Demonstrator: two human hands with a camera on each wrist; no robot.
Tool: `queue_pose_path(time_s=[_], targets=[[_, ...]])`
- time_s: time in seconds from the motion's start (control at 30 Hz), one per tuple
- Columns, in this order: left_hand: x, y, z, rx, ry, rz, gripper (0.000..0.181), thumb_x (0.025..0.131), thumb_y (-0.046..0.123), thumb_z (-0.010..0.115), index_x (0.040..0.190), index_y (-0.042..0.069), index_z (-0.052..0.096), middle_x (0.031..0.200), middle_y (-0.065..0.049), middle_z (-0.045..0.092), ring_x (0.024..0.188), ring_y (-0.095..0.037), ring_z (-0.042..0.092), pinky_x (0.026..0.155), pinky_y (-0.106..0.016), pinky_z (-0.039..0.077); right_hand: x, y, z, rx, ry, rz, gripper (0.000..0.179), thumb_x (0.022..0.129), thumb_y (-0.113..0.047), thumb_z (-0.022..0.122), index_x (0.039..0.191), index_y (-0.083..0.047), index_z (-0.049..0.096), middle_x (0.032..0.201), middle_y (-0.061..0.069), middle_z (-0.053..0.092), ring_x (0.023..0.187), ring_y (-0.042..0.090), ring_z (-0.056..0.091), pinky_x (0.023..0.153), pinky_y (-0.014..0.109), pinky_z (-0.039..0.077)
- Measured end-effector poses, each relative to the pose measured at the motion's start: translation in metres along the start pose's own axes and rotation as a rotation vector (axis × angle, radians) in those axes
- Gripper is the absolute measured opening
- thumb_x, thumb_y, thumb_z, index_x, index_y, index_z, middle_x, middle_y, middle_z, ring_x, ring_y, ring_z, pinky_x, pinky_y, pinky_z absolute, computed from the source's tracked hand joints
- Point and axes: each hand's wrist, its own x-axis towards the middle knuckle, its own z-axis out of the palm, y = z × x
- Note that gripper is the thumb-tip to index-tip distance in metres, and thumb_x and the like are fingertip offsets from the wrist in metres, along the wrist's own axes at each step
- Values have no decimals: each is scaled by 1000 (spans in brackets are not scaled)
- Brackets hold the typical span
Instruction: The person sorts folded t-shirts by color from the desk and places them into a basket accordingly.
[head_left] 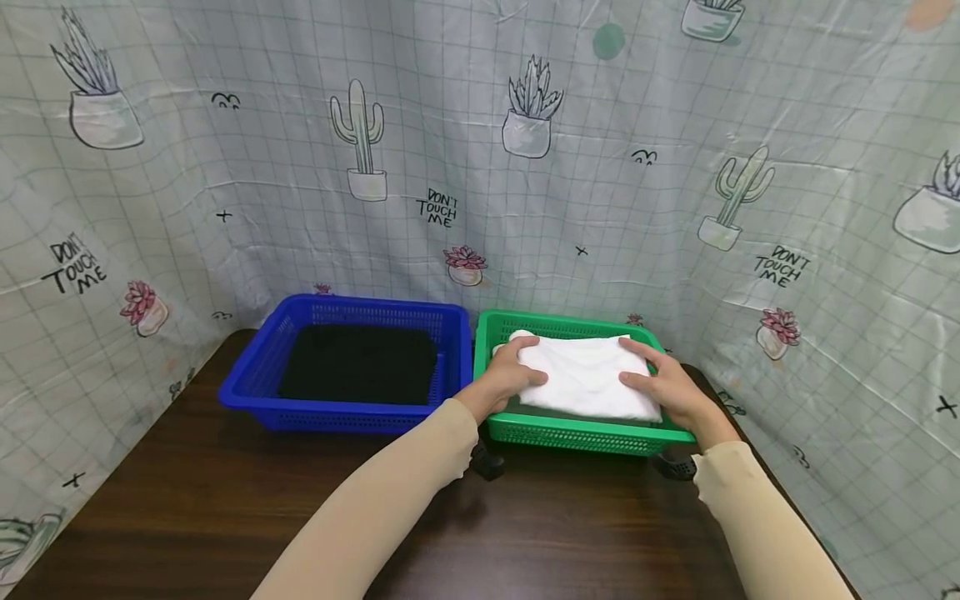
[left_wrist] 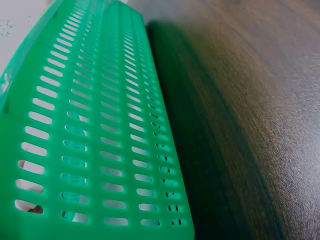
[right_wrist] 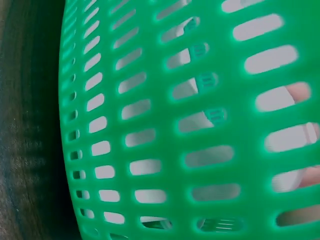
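Note:
A folded white cloth lies inside the green basket, tilted slightly. My left hand grips its left edge, thumb and fingers on the top face. At the opposite edge, my right hand holds the cloth the same way. Both wrist views are filled mostly by the slotted wall of the green basket. Through those slots in the right wrist view, bits of the white cloth and a fingertip show. The undersides of both hands' grip are hidden.
Left of the green basket stands a blue basket with a folded black cloth in it. Both rest on a dark wooden table. A patterned curtain hangs close behind and along both sides.

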Motion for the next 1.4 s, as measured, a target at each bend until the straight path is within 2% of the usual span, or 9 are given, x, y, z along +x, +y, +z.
queue_pose_path(time_s=[0.1,0.17,0.3,0.4,0.57,0.73,0.9,1.17,1.4], targets=[[2,0,1,1,14,-9,70,93,-4,77,156,19,54,168,-13,37,154,-35,36,120,-51,39,4,2,-1,-2,3,9,78,105,-23,71,170,-22,29,178,12,4,155,43,26,96,30,52],[4,-1,2,0,17,-9,70,94,-4,76,157,19,54,168,-13,37,154,-36,36,120,-52,40,7,3,-1,-13,0,8,77,105,-23,71,170,-20,29,179,12,4,157,44,22,103,38,51],[6,-1,5,-6,12,-8,71,94,-6,75,157,19,53,169,-13,35,153,-37,37,118,-51,43,11,5,0,-31,-1,-2,76,106,-19,69,170,-15,28,178,15,3,161,45,6,116,58,39],[8,-2,6,-4,14,-14,71,94,-8,73,158,18,52,169,-13,34,153,-37,37,116,-50,44,13,6,1,-29,-6,-4,76,106,-17,69,170,-13,28,178,16,2,162,46,3,120,65,32],[9,-1,7,-1,22,-35,71,95,-8,72,158,20,52,169,-13,33,152,-38,38,115,-51,45,16,6,0,-42,-13,-2,76,106,-16,68,170,-13,27,178,17,1,161,47,2,121,68,29],[12,-1,8,8,52,-62,72,94,-7,74,157,21,53,167,-14,36,150,-39,41,115,-52,45,20,6,0,-99,-13,-24,75,106,-16,69,169,-10,30,178,19,6,162,47,-2,122,70,24],[16,-4,8,29,76,-96,71,94,-7,75,154,23,55,165,-13,40,147,-38,44,113,-51,47,21,6,4,-141,-38,-35,75,105,-17,70,168,-8,31,176,24,9,161,50,2,121,72,23],[17,-8,8,53,61,-108,71,95,-7,74,156,22,53,165,-13,40,147,-38,45,113,-51,48,20,8,8,-201,-50,-16,73,105,-17,70,167,-7,32,175,27,12,160,51,6,122,70,23],[8,-5,7,57,41,-128,69,95,-5,75,156,21,54,165,-15,40,148,-40,43,114,-54,46,21,13,9,-219,-55,10,71,105,-15,69,167,-6,34,174,28,14,160,51,7,123,70,21]])
